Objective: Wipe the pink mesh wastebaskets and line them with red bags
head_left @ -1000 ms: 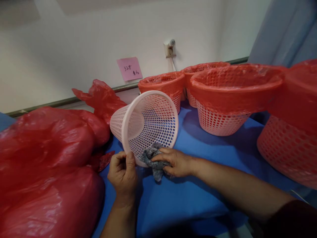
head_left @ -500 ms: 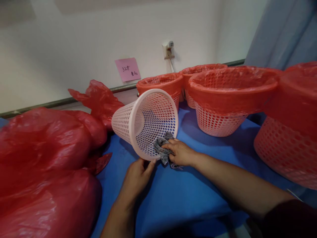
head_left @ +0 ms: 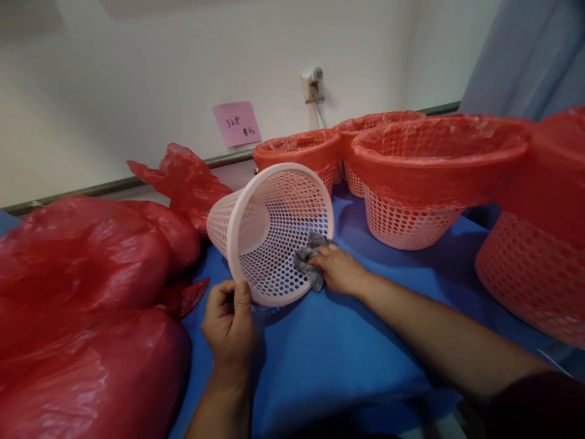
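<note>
A pale pink mesh basket [head_left: 269, 228] lies on its side on the blue table [head_left: 329, 353], mouth turned toward me. My left hand [head_left: 228, 323] is closed on the lower rim of the basket, thumb on top. My right hand [head_left: 336, 268] is closed on a grey cloth [head_left: 307, 261] and presses it against the inside of the basket's right rim.
Several pink baskets lined with red bags [head_left: 425, 177] stand at the right and back. A heap of red plastic bags [head_left: 86, 292] fills the left. A pink note [head_left: 236, 124] and a socket [head_left: 312, 85] are on the wall behind.
My right hand moved the cloth up along the rim from the bottom to the right side. My left hand let go for a moment, then gripped the lower rim again.
</note>
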The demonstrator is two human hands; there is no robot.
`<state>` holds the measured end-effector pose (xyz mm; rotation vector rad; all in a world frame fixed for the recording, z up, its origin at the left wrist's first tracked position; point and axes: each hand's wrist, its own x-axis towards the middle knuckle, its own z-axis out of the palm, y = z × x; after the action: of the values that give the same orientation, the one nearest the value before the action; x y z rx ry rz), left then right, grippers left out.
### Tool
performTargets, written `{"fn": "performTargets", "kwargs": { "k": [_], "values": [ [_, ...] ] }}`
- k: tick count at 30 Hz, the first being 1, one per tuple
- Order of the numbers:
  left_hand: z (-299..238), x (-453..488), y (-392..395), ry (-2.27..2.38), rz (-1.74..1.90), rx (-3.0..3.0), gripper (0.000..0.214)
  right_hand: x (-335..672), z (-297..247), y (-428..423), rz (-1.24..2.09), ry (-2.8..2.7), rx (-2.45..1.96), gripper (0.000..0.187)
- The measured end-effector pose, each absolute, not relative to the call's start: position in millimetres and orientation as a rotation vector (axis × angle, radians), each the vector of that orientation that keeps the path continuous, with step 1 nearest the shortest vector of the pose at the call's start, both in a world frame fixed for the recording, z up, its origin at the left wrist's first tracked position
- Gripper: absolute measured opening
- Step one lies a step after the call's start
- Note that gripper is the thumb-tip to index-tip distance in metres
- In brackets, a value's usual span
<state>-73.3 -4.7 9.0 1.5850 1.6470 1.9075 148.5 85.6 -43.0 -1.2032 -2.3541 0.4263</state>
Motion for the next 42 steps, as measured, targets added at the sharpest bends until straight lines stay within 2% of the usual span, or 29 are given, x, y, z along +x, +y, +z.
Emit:
{"fn": "performTargets", "kwargs": {
  "k": [3,5,13,18,25,29,32,38,42],
  "values": [
    [10.0,-69.8,-7.0,1.624,1.967,1.59,0.031,161.8,-36.0,100.1,0.211,-2.189,-1.472,0.041],
    [11.0,-68.6,-7.4,1.614,1.958,1.579,0.031,164.6,-33.9,101.9,0.162,-2.152,-1.5,0.043],
    [5.4,-70.0,-3.2,1.594,2.004,1.533,0.035,145.1,-50.4,81.1,0.411,-2.453,-1.003,0.046],
    [4.2,-70.0,-3.6,1.495,2.07,1.641,0.028,160.6,-45.0,109.0,0.308,-2.185,-1.208,0.033],
    [7.9,-74.8,-5.3,1.427,1.935,1.779,0.02,169.2,19.3,157.0,0.191,-1.755,-1.185,0.054],
    [6.9,-77.1,-5.0,1.427,1.911,1.783,0.021,137.6,63.1,155.5,0.434,-1.46,-0.919,0.043],
    [4.8,-78.3,-3.6,1.427,1.92,1.75,0.025,104.7,75.1,122.1,0.54,-1.464,-0.71,0.041],
    [1.1,-80.9,-0.4,1.433,1.984,1.67,0.031,85.7,24.2,33.5,0.544,-1.85,-0.534,0.044],
    [0.4,-80.4,0.9,1.484,1.978,1.621,0.03,114.3,-24.4,25.0,0.358,-2.322,-0.586,0.044]
  ]
}}
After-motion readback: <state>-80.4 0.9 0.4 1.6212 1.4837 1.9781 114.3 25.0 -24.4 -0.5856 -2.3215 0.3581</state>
